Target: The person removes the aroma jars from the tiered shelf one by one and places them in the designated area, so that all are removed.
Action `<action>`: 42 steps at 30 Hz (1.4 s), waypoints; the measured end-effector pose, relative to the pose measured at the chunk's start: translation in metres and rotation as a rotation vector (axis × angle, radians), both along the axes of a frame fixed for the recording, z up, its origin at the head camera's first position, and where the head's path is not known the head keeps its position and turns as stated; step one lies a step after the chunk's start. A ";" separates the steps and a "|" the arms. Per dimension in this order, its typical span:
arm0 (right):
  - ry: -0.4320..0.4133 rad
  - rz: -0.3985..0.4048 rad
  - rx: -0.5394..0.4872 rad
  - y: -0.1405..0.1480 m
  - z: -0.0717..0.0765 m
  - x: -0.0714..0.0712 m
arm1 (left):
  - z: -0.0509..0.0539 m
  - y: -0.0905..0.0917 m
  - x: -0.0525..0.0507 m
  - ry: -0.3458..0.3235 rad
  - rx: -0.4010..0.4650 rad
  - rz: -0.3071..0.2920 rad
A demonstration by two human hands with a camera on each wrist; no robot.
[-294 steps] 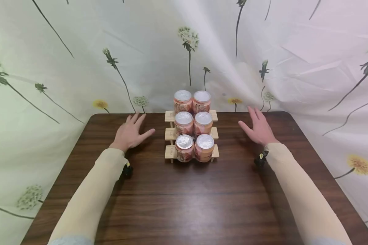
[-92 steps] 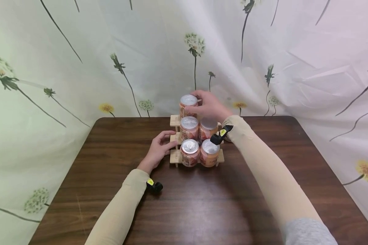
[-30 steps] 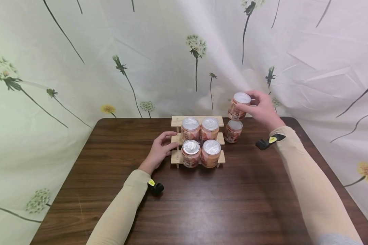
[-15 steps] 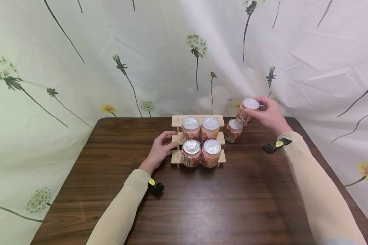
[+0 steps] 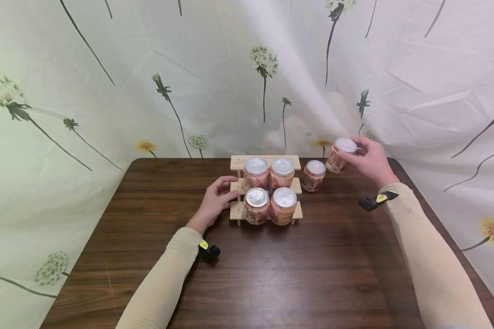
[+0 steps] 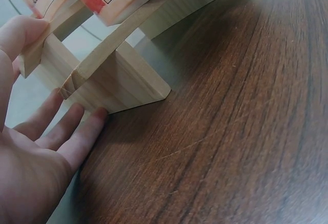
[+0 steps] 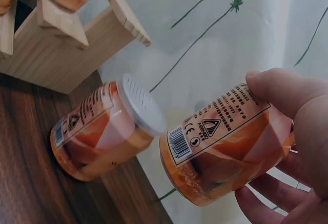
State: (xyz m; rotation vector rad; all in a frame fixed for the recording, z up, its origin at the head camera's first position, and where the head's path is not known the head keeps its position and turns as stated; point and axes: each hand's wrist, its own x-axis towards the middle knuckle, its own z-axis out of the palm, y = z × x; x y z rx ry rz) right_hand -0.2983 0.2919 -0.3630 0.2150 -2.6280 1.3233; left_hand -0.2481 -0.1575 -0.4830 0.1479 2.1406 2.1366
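Observation:
My right hand (image 5: 372, 160) grips an orange-and-pink can (image 5: 338, 157) with a clear lid, thumb on one side and fingers on the other. In the right wrist view this can (image 7: 220, 147) is tilted; whether its base touches the table cannot be told. A second can (image 5: 313, 177) stands upright on the table just left of it. My left hand (image 5: 212, 201) touches the left end of a three-step wooden rack (image 5: 238, 211); the left wrist view shows fairly straight fingers against the rack's side (image 6: 128, 80). Two cans (image 5: 256, 173) stand on the middle step and two cans (image 5: 283, 206) on the bottom step.
The rack's top step (image 5: 265, 162) shows bare wood. A dark wood-grain table (image 5: 263, 274) reaches back to a white curtain (image 5: 214, 91) printed with dandelions. A black wrist camera (image 5: 209, 252) is strapped to the left wrist, and another camera (image 5: 376, 201) to the right.
Both top-step cans have left the rack; one stands on the table. My right hand has carried the other can right and lowered it. My left hand has come to the rack and stayed.

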 end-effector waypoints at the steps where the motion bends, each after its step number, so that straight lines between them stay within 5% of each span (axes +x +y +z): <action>1: -0.003 0.002 -0.001 0.002 -0.002 0.000 | 0.000 0.000 0.000 -0.001 0.000 0.000; 42: -0.083 0.042 0.057 0.012 -0.066 -0.001 | 0.000 0.000 0.000 -0.001 0.008 0.002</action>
